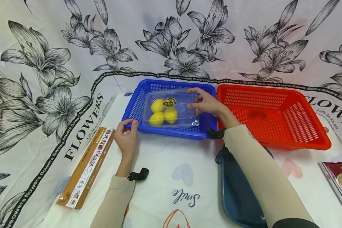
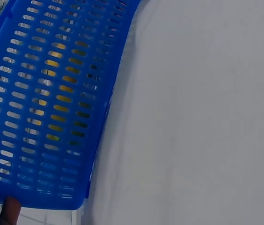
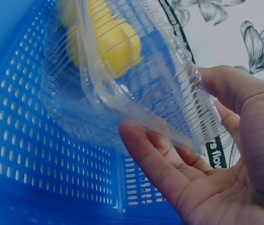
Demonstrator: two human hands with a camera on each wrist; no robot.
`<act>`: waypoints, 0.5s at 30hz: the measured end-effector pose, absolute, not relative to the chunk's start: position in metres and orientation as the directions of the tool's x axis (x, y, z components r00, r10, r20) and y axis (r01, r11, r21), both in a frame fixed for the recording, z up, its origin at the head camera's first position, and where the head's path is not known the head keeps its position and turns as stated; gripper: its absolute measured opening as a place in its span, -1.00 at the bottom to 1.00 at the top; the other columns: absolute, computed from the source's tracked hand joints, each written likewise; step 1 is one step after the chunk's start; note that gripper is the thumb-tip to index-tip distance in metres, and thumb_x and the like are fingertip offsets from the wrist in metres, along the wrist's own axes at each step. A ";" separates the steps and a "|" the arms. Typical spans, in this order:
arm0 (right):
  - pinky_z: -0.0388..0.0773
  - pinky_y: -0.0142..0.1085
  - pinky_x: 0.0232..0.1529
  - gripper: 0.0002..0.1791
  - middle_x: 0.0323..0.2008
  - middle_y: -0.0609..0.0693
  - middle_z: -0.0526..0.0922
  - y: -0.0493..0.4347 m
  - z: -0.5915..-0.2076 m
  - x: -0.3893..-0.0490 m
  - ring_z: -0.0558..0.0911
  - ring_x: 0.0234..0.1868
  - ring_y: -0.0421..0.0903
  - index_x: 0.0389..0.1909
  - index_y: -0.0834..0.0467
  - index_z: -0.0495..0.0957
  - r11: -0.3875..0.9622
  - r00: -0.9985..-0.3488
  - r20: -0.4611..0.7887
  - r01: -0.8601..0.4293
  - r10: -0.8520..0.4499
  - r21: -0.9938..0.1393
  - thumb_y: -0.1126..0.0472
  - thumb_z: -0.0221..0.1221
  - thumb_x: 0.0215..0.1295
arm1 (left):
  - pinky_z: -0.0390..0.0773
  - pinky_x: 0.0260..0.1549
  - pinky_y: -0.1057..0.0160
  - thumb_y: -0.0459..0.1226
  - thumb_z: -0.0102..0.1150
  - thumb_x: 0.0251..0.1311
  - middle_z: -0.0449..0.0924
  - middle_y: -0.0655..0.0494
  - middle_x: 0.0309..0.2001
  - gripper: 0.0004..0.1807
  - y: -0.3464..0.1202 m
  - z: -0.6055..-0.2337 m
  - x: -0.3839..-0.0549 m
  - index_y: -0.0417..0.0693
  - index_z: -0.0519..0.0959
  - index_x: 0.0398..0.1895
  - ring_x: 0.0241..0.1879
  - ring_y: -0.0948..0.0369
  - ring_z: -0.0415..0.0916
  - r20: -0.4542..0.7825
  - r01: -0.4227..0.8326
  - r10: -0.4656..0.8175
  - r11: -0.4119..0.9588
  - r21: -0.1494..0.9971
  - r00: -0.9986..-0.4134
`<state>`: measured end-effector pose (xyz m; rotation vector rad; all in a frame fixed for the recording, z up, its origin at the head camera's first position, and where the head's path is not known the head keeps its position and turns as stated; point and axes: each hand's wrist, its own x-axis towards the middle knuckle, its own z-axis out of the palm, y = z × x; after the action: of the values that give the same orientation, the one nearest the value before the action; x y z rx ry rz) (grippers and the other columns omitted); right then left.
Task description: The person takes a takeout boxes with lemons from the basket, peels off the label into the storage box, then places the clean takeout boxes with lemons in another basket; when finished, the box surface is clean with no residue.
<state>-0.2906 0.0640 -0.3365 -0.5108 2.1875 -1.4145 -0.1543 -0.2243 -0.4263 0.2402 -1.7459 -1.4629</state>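
Observation:
A clear plastic fruit box [image 1: 183, 115] with a round black-and-gold label lies inside the blue basket [image 1: 134, 106], a little tilted. Three yellow lemons [image 1: 171, 116] show through its lid, in its left half. My right hand [image 1: 206, 103] grips the box by its right end; in the right wrist view the fingers and thumb [image 3: 139, 140] span that end. With thumb and fingers, my left hand [image 1: 126, 137] pinches the basket's rim at its near left corner. The left wrist view shows the slotted basket side [image 2: 52, 93], with yellow behind the slots and two fingertips [image 2: 10, 211] at the rim.
A red basket [image 1: 273, 110] stands against the blue one on the right. Below it lies a dark blue tray [image 1: 236, 190], partly under my right forearm. A brown pasta box [image 1: 86, 167] is at the left, a dark red packet [image 1: 340, 183] at the far right.

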 end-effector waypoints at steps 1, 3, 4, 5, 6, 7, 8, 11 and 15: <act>0.68 0.16 -0.05 -0.28 -0.05 0.16 0.28 0.064 -0.336 -0.289 0.61 -0.43 0.08 0.49 0.02 0.23 0.392 -0.817 -0.186 -0.052 -0.545 -0.919 0.27 0.27 0.37 | 0.39 -0.27 0.09 -0.43 0.31 0.20 0.60 0.24 -0.36 -0.80 -0.225 -0.425 -0.154 -0.49 0.66 -0.20 -0.42 0.42 0.40 0.459 0.336 -0.611 0.313 0.888 -0.645; 0.70 0.13 -0.08 -0.29 -0.06 0.15 0.27 0.064 -0.336 -0.287 0.59 -0.43 0.06 0.48 0.02 0.25 0.389 -0.826 -0.175 -0.058 -0.536 -0.919 0.28 0.27 0.36 | 0.38 -0.27 0.06 -0.43 0.32 0.20 0.59 0.24 -0.35 -0.79 -0.227 -0.424 -0.152 -0.48 0.67 -0.19 -0.42 0.43 0.39 0.453 0.316 -0.609 0.326 0.891 -0.651; 0.71 0.11 -0.10 -0.29 -0.06 0.15 0.27 0.064 -0.337 -0.287 0.58 -0.42 0.05 0.48 0.01 0.26 0.388 -0.830 -0.172 -0.058 -0.531 -0.920 0.28 0.28 0.36 | 0.37 -0.27 0.04 -0.42 0.32 0.20 0.59 0.26 -0.35 -0.79 -0.228 -0.423 -0.152 -0.48 0.67 -0.19 -0.42 0.44 0.38 0.450 0.307 -0.608 0.329 0.893 -0.654; 0.71 0.10 -0.10 -0.30 -0.06 0.15 0.28 0.064 -0.338 -0.286 0.57 -0.41 0.05 0.47 0.01 0.27 0.388 -0.835 -0.169 -0.057 -0.524 -0.920 0.28 0.28 0.35 | 0.37 -0.25 0.01 -0.42 0.32 0.20 0.59 0.26 -0.36 -0.79 -0.229 -0.423 -0.151 -0.48 0.67 -0.19 -0.42 0.45 0.38 0.449 0.305 -0.607 0.331 0.893 -0.656; 0.71 0.08 -0.11 -0.29 -0.05 0.16 0.28 0.064 -0.339 -0.287 0.55 -0.40 0.04 0.47 0.01 0.27 0.388 -0.840 -0.166 -0.057 -0.517 -0.920 0.29 0.29 0.34 | 0.36 -0.24 -0.02 -0.42 0.32 0.20 0.59 0.28 -0.36 -0.79 -0.230 -0.424 -0.151 -0.48 0.67 -0.19 -0.42 0.45 0.38 0.450 0.305 -0.605 0.333 0.892 -0.657; 0.71 0.07 -0.11 -0.29 -0.04 0.16 0.28 0.064 -0.340 -0.287 0.54 -0.40 0.04 0.47 0.00 0.27 0.385 -0.844 -0.163 -0.055 -0.510 -0.921 0.29 0.29 0.34 | 0.36 -0.24 -0.04 -0.42 0.32 0.20 0.59 0.28 -0.36 -0.79 -0.231 -0.424 -0.151 -0.48 0.66 -0.20 -0.42 0.45 0.38 0.451 0.308 -0.604 0.331 0.892 -0.657; 0.72 0.03 -0.13 -0.28 -0.04 0.16 0.28 0.065 -0.343 -0.289 0.53 -0.39 0.04 0.47 0.01 0.27 0.385 -0.849 -0.160 -0.055 -0.504 -0.921 0.28 0.30 0.33 | 0.36 -0.23 -0.05 -0.42 0.32 0.19 0.59 0.29 -0.36 -0.79 -0.231 -0.425 -0.152 -0.49 0.66 -0.20 -0.42 0.45 0.38 0.455 0.314 -0.601 0.331 0.890 -0.657; 0.72 -0.08 -0.19 -0.26 -0.04 0.15 0.28 0.069 -0.350 -0.293 0.50 -0.37 0.02 0.48 -0.01 0.26 0.384 -0.866 -0.145 -0.058 -0.478 -0.921 0.26 0.32 0.32 | 0.37 -0.21 -0.05 -0.41 0.31 0.19 0.62 0.27 -0.37 -0.78 -0.233 -0.426 -0.153 -0.49 0.66 -0.21 -0.41 0.45 0.39 0.468 0.329 -0.590 0.333 0.883 -0.658; 0.71 -0.19 -0.27 -0.26 -0.06 0.11 0.28 0.076 -0.355 -0.296 0.46 -0.35 -0.02 0.46 -0.07 0.28 0.382 -0.889 -0.114 -0.072 -0.443 -0.921 0.22 0.35 0.30 | 0.38 -0.19 -0.09 -0.40 0.32 0.19 0.63 0.26 -0.37 -0.78 -0.233 -0.426 -0.157 -0.48 0.67 -0.22 -0.41 0.47 0.40 0.482 0.340 -0.573 0.344 0.876 -0.663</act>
<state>-0.2959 0.0758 -0.3548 -0.4491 2.3050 -1.5101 -0.1570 -0.2330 -0.4262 0.2065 -1.8044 -1.4330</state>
